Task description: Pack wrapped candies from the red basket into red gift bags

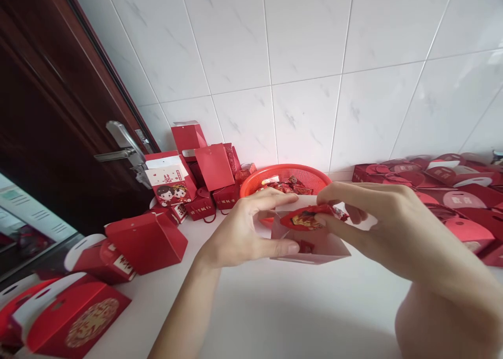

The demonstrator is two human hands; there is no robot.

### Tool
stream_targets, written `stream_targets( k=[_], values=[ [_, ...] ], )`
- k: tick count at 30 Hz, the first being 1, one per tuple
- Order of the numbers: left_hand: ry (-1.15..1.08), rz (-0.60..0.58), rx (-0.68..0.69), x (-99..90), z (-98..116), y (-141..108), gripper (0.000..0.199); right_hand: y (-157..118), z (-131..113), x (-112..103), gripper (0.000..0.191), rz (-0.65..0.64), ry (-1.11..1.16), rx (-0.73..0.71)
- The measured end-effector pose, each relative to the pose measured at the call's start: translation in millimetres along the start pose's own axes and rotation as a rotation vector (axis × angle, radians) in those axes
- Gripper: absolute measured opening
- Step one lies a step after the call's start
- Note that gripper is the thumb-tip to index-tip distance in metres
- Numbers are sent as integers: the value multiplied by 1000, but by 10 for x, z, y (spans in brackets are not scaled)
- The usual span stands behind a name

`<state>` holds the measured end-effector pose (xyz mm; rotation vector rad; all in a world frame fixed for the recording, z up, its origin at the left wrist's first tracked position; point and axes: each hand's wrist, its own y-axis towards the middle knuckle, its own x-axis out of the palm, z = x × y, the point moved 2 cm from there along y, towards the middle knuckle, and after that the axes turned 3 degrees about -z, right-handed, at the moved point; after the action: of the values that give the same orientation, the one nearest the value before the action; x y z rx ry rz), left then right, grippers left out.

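Note:
An open box [330, 247] with pale inner walls is in the middle of the view, above the white table [291, 306]. My left hand [251, 228] grips its left side, the thumb at the near edge and the fingers toward the far side. Between the thumb and fingers of my right hand [361, 209] is a red and gold wrapped packet [304, 218], at the box's opening. Something small and dark red shows inside the box. Right behind it stands a red plastic basket [314, 175] with wrapped sweets [293, 185] in it.
Red gift boxes [147, 241] stand along the left, some open, near a dark door [70, 86] with a metal handle [120, 144]. Several closed red boxes [463, 175] are packed together at the right. A white tiled wall [302, 50] rises behind.

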<state>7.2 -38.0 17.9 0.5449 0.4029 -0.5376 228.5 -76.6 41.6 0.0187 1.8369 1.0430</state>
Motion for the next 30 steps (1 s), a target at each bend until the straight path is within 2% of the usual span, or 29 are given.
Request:
stream_targets(
  k=[5,8,10,14,19,25,30],
  values=[
    [61,-91,-88,67,-175,83,68,75,117,123,8,-215,-76,157],
    [65,-136,-143,90,-344,128,71,115,149,237,17,-383,-115,212],
    [59,-146,-182,78,-452,154,72,141,158,291,21,-450,-139,231],
    [62,-150,-191,23,-552,196,73,189,176,322,19,-489,-121,263],
    [77,-184,-144,9,-503,218,71,248,119,377,17,-511,-134,296],
    [41,-202,-173,-7,-525,232,65,360,-48,612,20,-528,-113,216],
    [-32,-222,-164,-39,-572,255,58,411,-35,773,17,-544,-103,229]
  ],
)
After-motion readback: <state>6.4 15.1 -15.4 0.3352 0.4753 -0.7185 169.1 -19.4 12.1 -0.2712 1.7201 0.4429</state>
